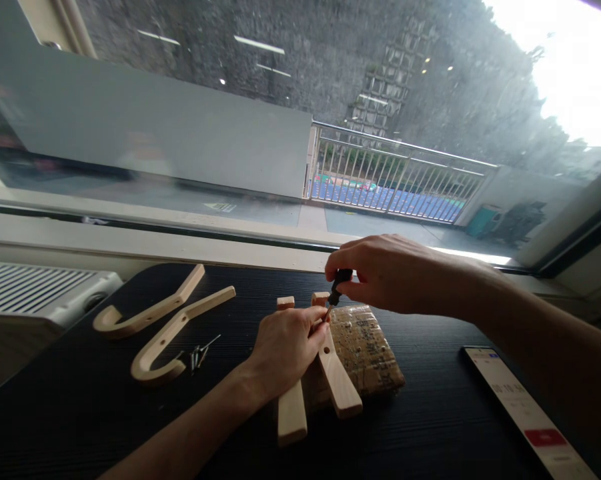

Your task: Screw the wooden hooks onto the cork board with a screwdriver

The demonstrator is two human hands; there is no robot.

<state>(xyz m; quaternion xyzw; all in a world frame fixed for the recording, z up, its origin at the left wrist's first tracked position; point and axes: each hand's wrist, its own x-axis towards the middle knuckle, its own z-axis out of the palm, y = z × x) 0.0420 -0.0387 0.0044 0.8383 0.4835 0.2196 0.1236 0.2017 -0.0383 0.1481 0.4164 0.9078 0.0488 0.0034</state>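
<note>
My right hand (pixel 387 273) is closed around the black handle of a screwdriver (pixel 338 287), which points down and to the left. At its tip, the thumb and fingers of my left hand (pixel 285 343) are pinched together over a pale wooden piece (pixel 340 383) with a hole in it. Whatever small thing they hold is hidden. A second wooden piece (pixel 292 417) lies partly under my left hand. Both pieces are beside or against a flat brown package wrapped in clear tape (pixel 367 350). Several loose screws (pixel 197 357) lie to the left.
Two J-shaped wooden hooks (pixel 153 317) lie on the left of the dark table (pixel 90 387). A lit phone (pixel 515 400) is at the right, below my right forearm. A white radiator (pixel 50 287) adjoins the table's left edge. Behind runs a window sill (pixel 220 250).
</note>
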